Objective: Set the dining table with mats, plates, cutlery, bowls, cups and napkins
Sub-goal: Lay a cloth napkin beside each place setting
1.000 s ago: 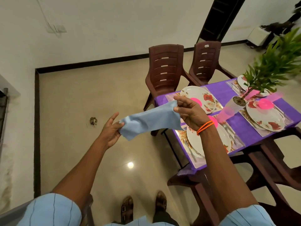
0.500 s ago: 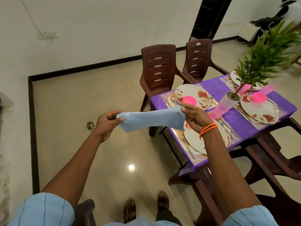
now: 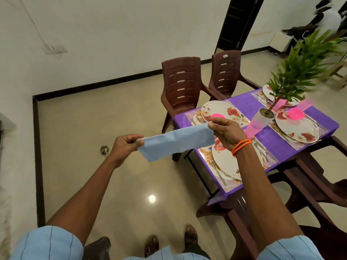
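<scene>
Both hands, left hand (image 3: 124, 145) and right hand (image 3: 226, 133), had pulled the pinched blue napkin (image 3: 175, 141) flatter, probably ready for folding beside the bench (image 3: 249, 107)

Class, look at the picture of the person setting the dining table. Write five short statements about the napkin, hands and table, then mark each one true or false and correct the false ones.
1. Both hands hold the blue napkin, the left hand at one end and the right hand at the other. True.
2. The napkin lies flat on a plate. False: it is held in the air, beside the table.
3. The tablecloth is purple. True.
4. A pink bowl sits on the floral plate. True.
5. The potted plant stands on the floor. False: it stands on the table.
</scene>
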